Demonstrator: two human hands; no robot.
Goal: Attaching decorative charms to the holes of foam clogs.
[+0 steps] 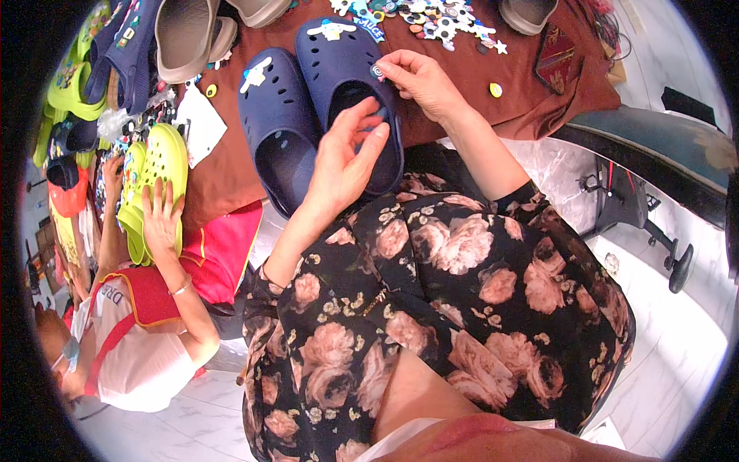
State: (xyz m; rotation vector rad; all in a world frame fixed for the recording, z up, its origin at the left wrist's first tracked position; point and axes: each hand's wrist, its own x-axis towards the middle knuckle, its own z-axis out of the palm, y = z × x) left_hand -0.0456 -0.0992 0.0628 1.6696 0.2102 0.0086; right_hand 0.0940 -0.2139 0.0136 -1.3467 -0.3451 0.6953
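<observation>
Two navy foam clogs stand side by side in front of me, a left clog (pixel 277 123) and a right clog (pixel 332 55). Each has a white cartoon-character charm near its toe, the left charm (pixel 256 75) and the right charm (pixel 331 30). My right hand (pixel 427 86) pinches a small round swirl charm (pixel 377 72) between thumb and fingertips, against the outer side of the right clog. Over that clog's foot opening hovers my left hand (pixel 346 150), thumb and fingers apart, holding nothing that I can see.
A brown cloth (pixel 454 85) covers the table. Loose charms (pixel 443 23) are heaped at the back; a yellow charm (pixel 495 89) lies to the right. Grey clogs (pixel 187 35) stand at the back left. Beside me a co-worker's hand (pixel 161 219) rests on lime-green clogs (pixel 165 158).
</observation>
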